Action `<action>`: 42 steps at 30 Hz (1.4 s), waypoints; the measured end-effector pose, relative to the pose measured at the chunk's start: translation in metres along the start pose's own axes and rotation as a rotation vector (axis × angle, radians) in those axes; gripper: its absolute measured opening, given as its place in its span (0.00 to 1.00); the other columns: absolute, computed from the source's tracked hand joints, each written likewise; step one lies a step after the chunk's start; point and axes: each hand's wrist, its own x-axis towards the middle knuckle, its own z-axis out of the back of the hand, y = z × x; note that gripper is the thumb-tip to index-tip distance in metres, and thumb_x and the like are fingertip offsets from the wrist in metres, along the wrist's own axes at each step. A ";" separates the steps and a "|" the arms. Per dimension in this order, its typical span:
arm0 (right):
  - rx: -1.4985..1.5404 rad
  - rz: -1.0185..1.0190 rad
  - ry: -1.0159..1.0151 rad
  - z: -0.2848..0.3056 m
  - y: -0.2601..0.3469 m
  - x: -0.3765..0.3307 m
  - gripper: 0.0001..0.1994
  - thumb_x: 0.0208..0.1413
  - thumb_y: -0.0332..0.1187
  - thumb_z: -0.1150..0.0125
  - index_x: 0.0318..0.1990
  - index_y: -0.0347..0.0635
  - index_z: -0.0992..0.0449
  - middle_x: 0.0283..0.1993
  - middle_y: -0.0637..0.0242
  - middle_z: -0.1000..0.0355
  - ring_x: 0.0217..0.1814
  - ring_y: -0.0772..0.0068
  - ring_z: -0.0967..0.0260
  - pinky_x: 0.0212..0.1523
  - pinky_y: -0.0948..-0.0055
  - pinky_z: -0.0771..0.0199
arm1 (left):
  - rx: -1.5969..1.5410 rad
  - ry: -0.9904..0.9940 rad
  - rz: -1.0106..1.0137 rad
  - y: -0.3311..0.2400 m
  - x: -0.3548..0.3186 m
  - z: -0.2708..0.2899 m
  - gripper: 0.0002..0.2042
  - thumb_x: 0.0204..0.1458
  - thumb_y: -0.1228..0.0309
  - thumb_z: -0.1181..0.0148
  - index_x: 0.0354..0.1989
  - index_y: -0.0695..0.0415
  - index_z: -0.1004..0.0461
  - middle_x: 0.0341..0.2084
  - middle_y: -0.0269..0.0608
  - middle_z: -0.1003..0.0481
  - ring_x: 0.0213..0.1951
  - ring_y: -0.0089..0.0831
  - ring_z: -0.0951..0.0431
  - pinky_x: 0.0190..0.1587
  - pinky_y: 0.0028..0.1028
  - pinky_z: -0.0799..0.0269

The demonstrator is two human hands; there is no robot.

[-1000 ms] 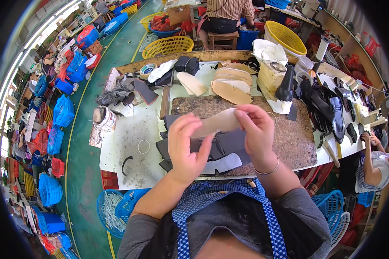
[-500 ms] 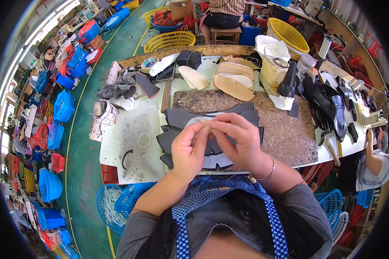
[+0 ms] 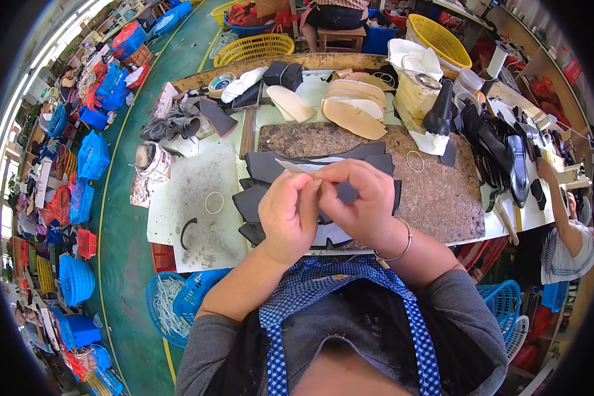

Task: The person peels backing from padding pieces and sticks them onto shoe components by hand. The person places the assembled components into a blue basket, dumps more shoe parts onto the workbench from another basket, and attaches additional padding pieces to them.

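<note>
Both hands meet at the centre of the frame, just above the near edge of the worktable [image 3: 191, 198]. The left hand [image 3: 287, 214] is closed, its fingertips pinching a thin pale strip [image 3: 297, 166] whose pointed end juts toward the upper left. The right hand [image 3: 360, 198] is likewise closed — its fingers curl inward and press against the same strip from the right, touching the left fingertips. A metal bangle [image 3: 396, 247] circles the right wrist.

Directly beneath the hands lies a stack of dark grey cut pieces [image 3: 270, 168], fanned out across the border between the pale table covering on the left and the speckled brown cutting slab [image 3: 435, 191] on the right. Whether the strip touches the stack cannot be determined.

Surrounding items:
- Two thin rings — one rubber band [image 3: 214, 202] on the pale covering left of the stack, another [image 3: 414, 161] on the slab to the right.
- A curved dark sliver [image 3: 186, 231] at lower left of the covering.
- Tan insoles [image 3: 353, 109] in an overlapping pile at the upper centre.
- Black shoes [image 3: 501, 148] in a row at the upper right.
- A yellow basket [image 3: 254, 47] on the green floor beyond the table.

Another person's arm [image 3: 554, 198] reaches in at the right edge.
</note>
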 end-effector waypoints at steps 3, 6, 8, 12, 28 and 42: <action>0.610 -0.826 -0.046 0.000 -0.002 -0.008 0.04 0.52 0.23 0.42 0.36 0.37 0.27 0.34 0.60 0.24 0.32 0.68 0.24 0.36 0.75 0.24 | 0.032 0.083 -0.064 0.003 0.001 0.005 0.01 0.55 0.81 0.47 0.35 0.64 0.30 0.25 0.43 0.26 0.27 0.30 0.26 0.32 0.26 0.30; 1.150 -1.218 -0.243 0.003 -0.032 -0.007 0.08 0.59 0.26 0.52 0.42 0.32 0.29 0.40 0.57 0.26 0.40 0.68 0.25 0.44 0.73 0.24 | -0.762 0.343 0.551 0.010 0.000 0.011 0.09 0.58 0.72 0.56 0.34 0.64 0.30 0.31 0.44 0.26 0.32 0.34 0.23 0.38 0.27 0.27; 1.342 -1.530 -0.297 0.003 -0.061 -0.027 0.12 0.60 0.29 0.55 0.44 0.28 0.31 0.40 0.56 0.26 0.43 0.63 0.25 0.45 0.67 0.21 | -1.077 0.370 0.696 0.020 0.000 0.014 0.08 0.57 0.72 0.55 0.34 0.63 0.30 0.30 0.45 0.26 0.32 0.34 0.23 0.40 0.29 0.27; 1.734 -1.449 -0.063 0.021 -0.056 -0.045 0.12 0.60 0.32 0.54 0.43 0.32 0.30 0.37 0.58 0.26 0.39 0.62 0.24 0.37 0.66 0.20 | -1.728 0.224 0.914 0.038 -0.012 0.014 0.11 0.53 0.70 0.54 0.37 0.64 0.29 0.31 0.46 0.25 0.33 0.34 0.24 0.42 0.31 0.27; -0.261 -0.265 0.195 0.069 0.012 -0.031 0.20 0.38 0.27 0.31 0.42 0.37 0.26 0.40 0.57 0.30 0.36 0.57 0.29 0.35 0.70 0.25 | -1.115 0.296 0.524 0.004 -0.025 0.009 0.10 0.59 0.71 0.58 0.39 0.65 0.33 0.46 0.48 0.29 0.50 0.35 0.28 0.56 0.33 0.37; -0.044 -0.076 0.130 0.029 -0.019 -0.030 0.13 0.41 0.16 0.39 0.38 0.37 0.22 0.39 0.57 0.28 0.37 0.58 0.29 0.36 0.66 0.26 | -0.797 0.252 0.872 0.013 -0.033 0.022 0.11 0.58 0.75 0.43 0.47 0.64 0.25 0.38 0.37 0.22 0.37 0.20 0.23 0.40 0.21 0.28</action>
